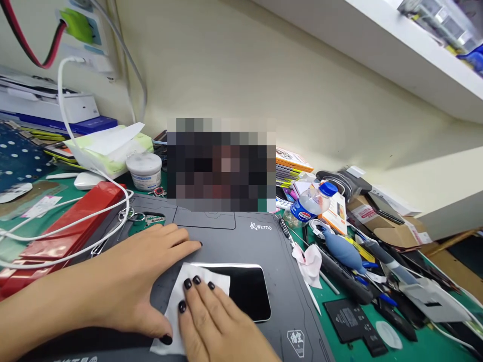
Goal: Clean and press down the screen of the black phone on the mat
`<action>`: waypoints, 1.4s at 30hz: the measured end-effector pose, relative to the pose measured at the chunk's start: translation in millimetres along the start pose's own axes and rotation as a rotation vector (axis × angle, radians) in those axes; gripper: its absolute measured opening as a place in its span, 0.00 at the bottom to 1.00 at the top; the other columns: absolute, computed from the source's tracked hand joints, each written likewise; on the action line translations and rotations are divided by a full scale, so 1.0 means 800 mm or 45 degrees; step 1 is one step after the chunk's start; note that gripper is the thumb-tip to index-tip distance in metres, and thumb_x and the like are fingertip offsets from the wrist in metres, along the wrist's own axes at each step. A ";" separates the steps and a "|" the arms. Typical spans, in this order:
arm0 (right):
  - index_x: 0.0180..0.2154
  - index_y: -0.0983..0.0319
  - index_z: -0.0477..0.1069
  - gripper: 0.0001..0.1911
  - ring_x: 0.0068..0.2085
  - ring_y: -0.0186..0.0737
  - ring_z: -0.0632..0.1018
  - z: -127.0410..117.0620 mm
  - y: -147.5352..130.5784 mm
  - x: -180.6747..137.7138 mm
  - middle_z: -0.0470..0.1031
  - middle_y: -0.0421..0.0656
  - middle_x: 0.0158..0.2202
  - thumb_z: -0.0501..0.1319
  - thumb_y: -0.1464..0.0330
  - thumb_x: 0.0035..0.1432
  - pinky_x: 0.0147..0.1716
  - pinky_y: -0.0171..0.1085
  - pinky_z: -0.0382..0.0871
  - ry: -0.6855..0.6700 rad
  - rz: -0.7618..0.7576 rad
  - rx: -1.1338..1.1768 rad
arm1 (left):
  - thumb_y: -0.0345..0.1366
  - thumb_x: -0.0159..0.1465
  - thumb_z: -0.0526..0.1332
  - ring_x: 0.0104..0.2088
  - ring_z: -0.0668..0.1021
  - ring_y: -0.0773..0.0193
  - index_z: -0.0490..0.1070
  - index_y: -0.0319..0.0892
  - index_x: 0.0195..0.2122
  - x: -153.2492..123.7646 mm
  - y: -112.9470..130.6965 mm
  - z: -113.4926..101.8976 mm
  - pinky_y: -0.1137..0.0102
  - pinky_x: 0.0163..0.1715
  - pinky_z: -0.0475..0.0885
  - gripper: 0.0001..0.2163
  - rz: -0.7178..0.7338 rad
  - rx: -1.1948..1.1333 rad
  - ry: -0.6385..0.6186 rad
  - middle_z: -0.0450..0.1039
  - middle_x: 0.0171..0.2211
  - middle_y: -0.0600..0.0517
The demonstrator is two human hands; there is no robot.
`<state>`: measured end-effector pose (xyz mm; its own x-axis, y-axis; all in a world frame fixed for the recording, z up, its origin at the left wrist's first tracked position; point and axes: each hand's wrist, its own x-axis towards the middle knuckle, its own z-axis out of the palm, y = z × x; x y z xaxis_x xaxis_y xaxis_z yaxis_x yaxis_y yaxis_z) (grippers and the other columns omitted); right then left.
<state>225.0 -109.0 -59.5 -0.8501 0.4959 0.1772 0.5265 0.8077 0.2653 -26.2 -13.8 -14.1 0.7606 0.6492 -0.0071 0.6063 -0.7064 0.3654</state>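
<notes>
A smartphone (pixel 250 292) with a dark screen and silver edge lies face up on a grey work mat (pixel 215 244). Over its left part is a white tissue (pixel 172 306), which hides that end of the phone. My right hand (pixel 222 324) presses the tissue down on the screen, fingers close together. Across the mat to the left lies my left hand (pixel 139 281), fingers stretched out and thumb spread. The left thumb tip rests on the tissue's lower left corner. Nothing shows in the left palm.
Left stand a red box (pixel 81 221), scissors (pixel 130 216), a white cable (pixel 62 95) and a tub (pixel 144 171). Along the right lie a bottle (pixel 309 203), a crumpled tissue (pixel 309 264), a blue air blower (pixel 344 250), a phone battery (pixel 352 324) and several tools. A pixelated patch hides the back.
</notes>
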 end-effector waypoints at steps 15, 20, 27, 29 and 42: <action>0.68 0.76 0.75 0.23 0.69 0.58 0.82 -0.014 0.008 0.006 0.77 0.63 0.70 0.53 0.70 0.82 0.67 0.49 0.80 -0.176 0.116 0.061 | 0.49 0.50 0.83 0.58 0.84 0.35 0.81 0.47 0.65 0.000 -0.009 0.006 0.50 0.56 0.84 0.40 0.048 0.020 0.026 0.82 0.61 0.40; 0.71 0.79 0.71 0.26 0.73 0.60 0.78 -0.010 0.003 0.002 0.72 0.67 0.74 0.53 0.69 0.82 0.68 0.51 0.79 -0.265 0.181 0.108 | 0.50 0.51 0.82 0.56 0.85 0.39 0.80 0.51 0.64 -0.002 -0.022 0.015 0.54 0.54 0.84 0.38 0.115 0.037 0.084 0.82 0.61 0.43; 0.70 0.76 0.73 0.24 0.71 0.57 0.80 -0.006 -0.008 -0.005 0.73 0.63 0.73 0.53 0.71 0.82 0.68 0.47 0.80 -0.210 0.139 0.123 | 0.49 0.51 0.81 0.58 0.84 0.38 0.79 0.52 0.67 -0.003 -0.027 0.017 0.54 0.56 0.84 0.40 0.128 0.045 0.077 0.82 0.62 0.43; 0.71 0.81 0.69 0.27 0.73 0.62 0.78 -0.012 -0.009 -0.005 0.70 0.70 0.74 0.52 0.70 0.82 0.69 0.52 0.79 -0.282 0.255 0.132 | 0.49 0.52 0.81 0.59 0.84 0.38 0.78 0.52 0.67 -0.005 -0.028 0.017 0.54 0.56 0.84 0.40 0.126 0.050 0.071 0.81 0.63 0.43; 0.72 0.73 0.71 0.25 0.71 0.55 0.80 -0.021 -0.019 -0.016 0.76 0.62 0.72 0.55 0.73 0.80 0.69 0.49 0.77 -0.212 0.163 0.179 | 0.48 0.54 0.80 0.60 0.83 0.39 0.77 0.51 0.69 -0.010 -0.025 0.009 0.55 0.58 0.82 0.40 0.134 0.093 0.051 0.81 0.62 0.44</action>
<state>227.9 -133.0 -49.9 -0.7729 0.6334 0.0389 0.6331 0.7655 0.1146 -42.4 -6.7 -28.3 0.8119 0.5802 0.0652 0.5401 -0.7888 0.2932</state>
